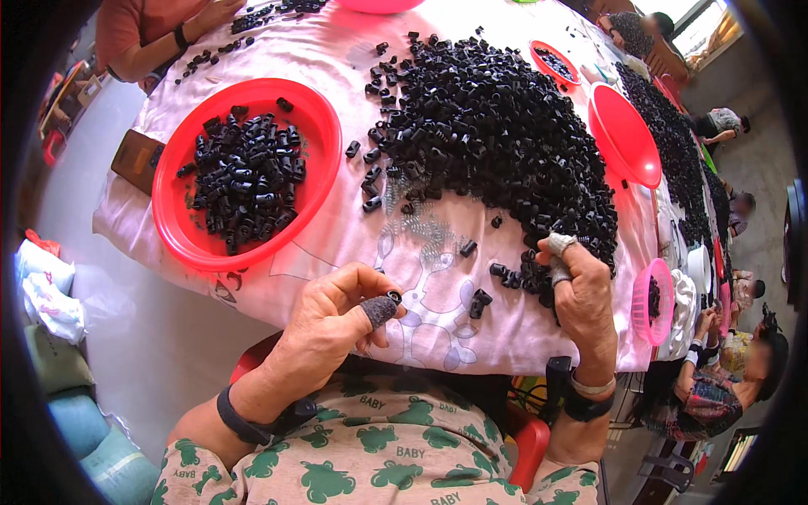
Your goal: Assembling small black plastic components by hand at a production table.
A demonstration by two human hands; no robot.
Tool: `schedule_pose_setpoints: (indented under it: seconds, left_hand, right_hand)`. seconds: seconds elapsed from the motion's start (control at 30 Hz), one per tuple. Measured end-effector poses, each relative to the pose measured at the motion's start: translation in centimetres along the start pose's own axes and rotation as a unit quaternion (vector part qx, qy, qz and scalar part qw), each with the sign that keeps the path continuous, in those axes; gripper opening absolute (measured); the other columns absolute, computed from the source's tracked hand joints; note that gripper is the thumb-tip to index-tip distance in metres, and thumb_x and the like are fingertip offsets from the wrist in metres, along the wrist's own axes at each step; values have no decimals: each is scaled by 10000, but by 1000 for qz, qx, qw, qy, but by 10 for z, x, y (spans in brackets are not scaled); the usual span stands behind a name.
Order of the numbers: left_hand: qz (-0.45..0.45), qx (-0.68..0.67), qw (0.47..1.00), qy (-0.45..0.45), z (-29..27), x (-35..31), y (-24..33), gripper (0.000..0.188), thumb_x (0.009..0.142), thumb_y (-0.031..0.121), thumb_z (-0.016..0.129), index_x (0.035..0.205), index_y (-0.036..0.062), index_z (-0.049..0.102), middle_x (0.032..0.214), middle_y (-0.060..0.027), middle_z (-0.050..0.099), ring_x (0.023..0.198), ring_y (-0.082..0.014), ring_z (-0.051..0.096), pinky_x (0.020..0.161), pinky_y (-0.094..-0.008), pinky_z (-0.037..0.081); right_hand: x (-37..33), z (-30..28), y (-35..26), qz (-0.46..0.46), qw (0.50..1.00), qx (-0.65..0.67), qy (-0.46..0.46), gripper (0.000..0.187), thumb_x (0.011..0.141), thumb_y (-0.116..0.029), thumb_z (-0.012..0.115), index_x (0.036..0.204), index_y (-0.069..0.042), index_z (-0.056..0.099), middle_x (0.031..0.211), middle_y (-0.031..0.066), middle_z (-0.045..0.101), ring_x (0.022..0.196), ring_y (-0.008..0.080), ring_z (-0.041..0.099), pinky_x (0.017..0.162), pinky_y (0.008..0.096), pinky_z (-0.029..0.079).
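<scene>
My left hand (337, 316) is closed, a grey wrap on its thumb. Between thumb and index finger it pinches a small black plastic cord-lock piece (394, 296), its round open end turned up. To the right, my right hand (582, 290) rests at the near edge of a large heap of black plastic pieces (497, 126). Its fingers are curled, with pale wraps on two fingertips, and what they grip, if anything, is hidden. Between the hands lie loose black pieces (481, 303). A patch of small metal springs (421, 227) is spread beyond my left hand.
A red basin (331, 181) holding black pieces stands at the left, beside a brown box (135, 162). Another red basin (627, 139) and a pink basket (653, 303) lie to the right. A co-worker's arm (168, 50) is at the far left; other people sit along the right.
</scene>
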State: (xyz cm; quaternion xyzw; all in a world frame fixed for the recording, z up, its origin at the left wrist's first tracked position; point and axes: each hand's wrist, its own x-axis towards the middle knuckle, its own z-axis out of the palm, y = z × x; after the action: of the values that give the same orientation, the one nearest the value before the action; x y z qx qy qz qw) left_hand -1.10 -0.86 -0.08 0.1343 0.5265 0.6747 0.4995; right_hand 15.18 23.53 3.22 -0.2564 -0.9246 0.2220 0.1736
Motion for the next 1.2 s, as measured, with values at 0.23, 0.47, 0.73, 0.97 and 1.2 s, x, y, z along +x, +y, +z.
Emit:
schedule_pose_setpoints:
  seconds: [0.23,0.47,0.73,0.97,1.2]
  left_hand:
    - [-3,9,1000,-4,0,-1,2,173,915,137,621,1036,17,586,904,-92,666,633,-54,596,533,-149,454]
    - [0,-3,1000,-3,-1,0,0,172,916,136,620,1037,18,586,905,-94,665,641,-55,596,541,-154,457]
    - [-1,6,1000,2,1,-1,2,173,917,141,619,1037,20,587,904,-88,666,638,-53,594,540,-153,456]
    - [5,5,1000,-2,-1,0,0,179,913,142,624,1040,21,591,902,-88,671,637,-50,594,528,-148,445]
    - [0,4,1000,-5,0,-1,3,185,914,145,625,1042,17,589,904,-88,668,641,-50,594,526,-146,440]
  right_hand:
    - [1,7,-8,57,987,142,-45,387,777,108,429,1093,16,633,926,159,692,880,208,680,788,285,508]
    - [7,7,-11,45,991,122,-36,421,760,116,420,1112,10,625,939,155,692,893,217,679,805,290,510]
    - [7,-5,1,0,1000,22,15,390,752,107,441,1074,8,637,940,156,683,881,275,678,804,325,511]
    - [13,0,3,-16,998,-46,-38,376,727,85,432,1024,-7,644,875,182,655,838,341,650,767,383,509]
    - [8,-11,-1,42,996,-72,-43,299,758,39,463,985,-11,652,859,178,664,826,349,650,749,390,504]
